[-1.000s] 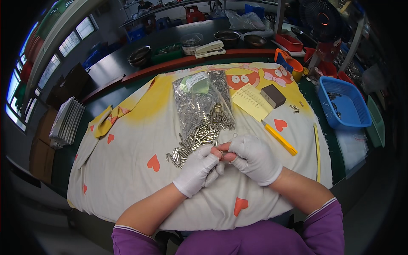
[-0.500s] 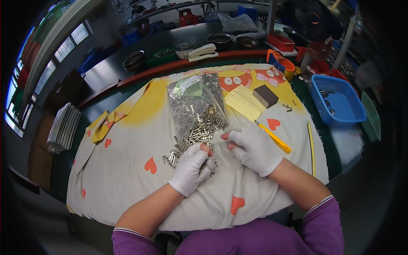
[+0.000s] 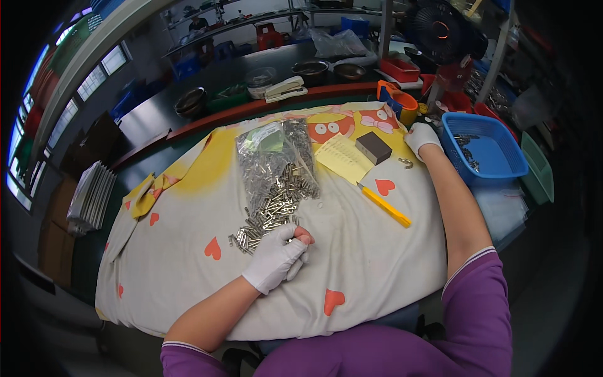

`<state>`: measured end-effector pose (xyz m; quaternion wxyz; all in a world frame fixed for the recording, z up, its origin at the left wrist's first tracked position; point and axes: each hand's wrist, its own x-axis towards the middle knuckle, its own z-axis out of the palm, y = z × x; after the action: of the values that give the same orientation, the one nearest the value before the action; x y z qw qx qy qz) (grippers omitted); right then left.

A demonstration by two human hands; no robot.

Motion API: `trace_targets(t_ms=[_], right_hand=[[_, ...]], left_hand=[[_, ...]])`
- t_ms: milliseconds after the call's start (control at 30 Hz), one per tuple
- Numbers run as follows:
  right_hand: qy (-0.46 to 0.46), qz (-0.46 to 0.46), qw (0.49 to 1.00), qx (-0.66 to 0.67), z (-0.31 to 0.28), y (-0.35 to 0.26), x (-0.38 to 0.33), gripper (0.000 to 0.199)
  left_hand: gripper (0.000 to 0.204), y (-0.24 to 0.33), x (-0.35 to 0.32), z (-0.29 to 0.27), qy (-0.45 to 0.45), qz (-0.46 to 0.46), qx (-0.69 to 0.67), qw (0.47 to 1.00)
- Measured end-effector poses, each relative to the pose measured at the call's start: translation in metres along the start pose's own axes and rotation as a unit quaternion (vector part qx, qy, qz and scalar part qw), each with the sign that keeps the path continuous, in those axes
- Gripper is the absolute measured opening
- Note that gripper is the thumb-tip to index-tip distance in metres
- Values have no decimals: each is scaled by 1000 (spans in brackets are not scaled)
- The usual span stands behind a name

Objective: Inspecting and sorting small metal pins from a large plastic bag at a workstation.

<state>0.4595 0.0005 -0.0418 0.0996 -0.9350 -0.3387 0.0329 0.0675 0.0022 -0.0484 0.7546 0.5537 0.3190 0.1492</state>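
Observation:
Both my hands wear white gloves with some bare fingertips. My left hand (image 3: pixel 279 256) is closed, thumb and fingers pressed together, at the near end of a heap of small metal parts (image 3: pixel 276 207). Whatever it pinches is too small to make out. The heap spills from a clear plastic bag (image 3: pixel 254 166) that lies on the cloth. My right hand (image 3: pixel 423 137) reaches far right, at the cloth's edge beside the blue basket (image 3: pixel 502 160). Its fingers face away and are mostly hidden. A few loose metal pieces (image 3: pixel 406 163) lie just nearer than it.
On the patterned cloth (image 3: pixel 169 264) lie a yellow paper (image 3: pixel 342 157), a dark block (image 3: pixel 374 147) and a yellow cutter knife (image 3: pixel 386 206). Metal bowls (image 3: pixel 311 70) and a stapler (image 3: pixel 286 90) stand behind. An orange tape dispenser (image 3: pixel 402 100) sits at the far right.
My right hand has gone from beside the left hand to the far right, near the blue basket. My left hand stays closed by the heap. The whole view has shifted slightly.

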Motion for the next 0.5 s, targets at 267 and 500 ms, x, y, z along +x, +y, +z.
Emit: trace_targets(t_ms=[267, 500], right_hand=[[125, -2, 992, -2, 19, 2, 23, 22], [186, -162, 969, -36, -36, 13, -62, 20]], left_hand=[[13, -11, -8, 13, -114, 315, 498, 800], [14, -13, -14, 20, -211, 231, 541, 780]])
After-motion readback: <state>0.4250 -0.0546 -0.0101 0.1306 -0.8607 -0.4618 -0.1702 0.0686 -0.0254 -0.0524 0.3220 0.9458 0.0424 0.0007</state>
